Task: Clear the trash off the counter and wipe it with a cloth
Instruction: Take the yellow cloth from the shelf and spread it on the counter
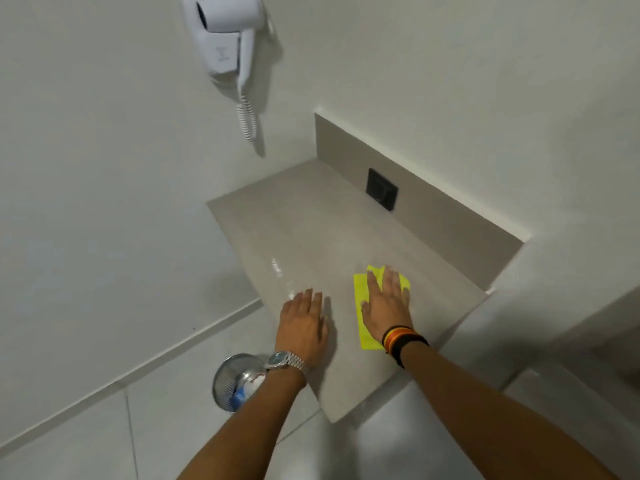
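Observation:
A beige stone counter (304, 223) juts from the wall corner. A yellow cloth (362, 306) lies flat on its near right part. My right hand (388, 303) presses palm-down on the cloth with the fingers spread, covering its middle. My left hand (303, 323) rests flat on the bare counter just left of the cloth, holding nothing. A wet sheen shows on the counter beyond my left hand. No trash shows on the counter.
A round metal mesh bin (230, 379) with trash inside stands on the tiled floor below the counter's left edge, partly behind my left wrist. A black socket (382, 188) sits in the backsplash. A white hairdryer (225, 36) hangs on the wall above.

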{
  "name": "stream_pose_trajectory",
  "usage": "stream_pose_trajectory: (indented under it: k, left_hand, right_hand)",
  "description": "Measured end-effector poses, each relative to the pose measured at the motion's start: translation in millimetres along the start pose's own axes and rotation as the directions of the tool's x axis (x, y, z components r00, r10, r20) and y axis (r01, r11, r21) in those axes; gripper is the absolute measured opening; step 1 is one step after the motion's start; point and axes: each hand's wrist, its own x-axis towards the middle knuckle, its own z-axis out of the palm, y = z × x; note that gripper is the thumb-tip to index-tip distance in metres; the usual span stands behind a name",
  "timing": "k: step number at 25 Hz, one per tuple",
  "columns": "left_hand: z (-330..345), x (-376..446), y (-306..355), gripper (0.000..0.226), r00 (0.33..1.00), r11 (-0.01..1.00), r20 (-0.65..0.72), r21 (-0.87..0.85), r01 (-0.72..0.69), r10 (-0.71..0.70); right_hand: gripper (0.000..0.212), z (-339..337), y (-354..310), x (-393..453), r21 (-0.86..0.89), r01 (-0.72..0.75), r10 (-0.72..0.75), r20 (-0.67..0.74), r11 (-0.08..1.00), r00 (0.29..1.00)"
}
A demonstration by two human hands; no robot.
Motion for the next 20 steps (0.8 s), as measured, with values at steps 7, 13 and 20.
stream_pose_trajectory:
  k: [7,13,20]
  left_hand:
    - [-33,12,-158,0.065,0.997,0.99,-0.06,0.129,0.052,-0.044]
    - [-31,15,-285,0.064,0.993,0.993,0.01,0.039,0.115,-0.116]
    - [97,-35,-409,0.064,0.926,0.952,0.246,-0.03,0.303,-0.287]
  right_hand:
    - [0.083,40,-173,11,-0.12,0.342,-0.359,-0.165,0.932,0.919]
    - [0.083,118,-283,37,-0.09,0.375,-0.376,0.007,0.923,0.927]
    - [0.082,286,-287,46,-0.012,0.28,-0.256,0.37,0.96,0.893]
